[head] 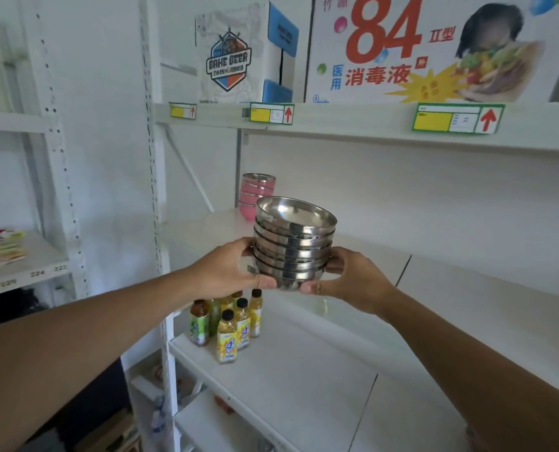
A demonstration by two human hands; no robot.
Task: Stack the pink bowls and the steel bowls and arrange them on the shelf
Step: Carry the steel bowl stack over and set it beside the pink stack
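A stack of several steel bowls (293, 246) hangs in the air in front of the white shelf (467, 282). My left hand (229, 269) grips the stack's left side, and my right hand (349, 282) grips its right side and base. A barcode sticker shows on a lower bowl by my left thumb. Behind the steel stack, a stack of pink bowls (255, 194) with steel insides stands at the back left of the middle shelf, partly hidden by the steel bowls.
Several bottled drinks (229, 324) stand on the lower shelf (304, 370) below my hands. Cardboard boxes (402, 50) fill the top shelf above price tags (457, 118). Another white rack (27, 256) with packets stands to the left.
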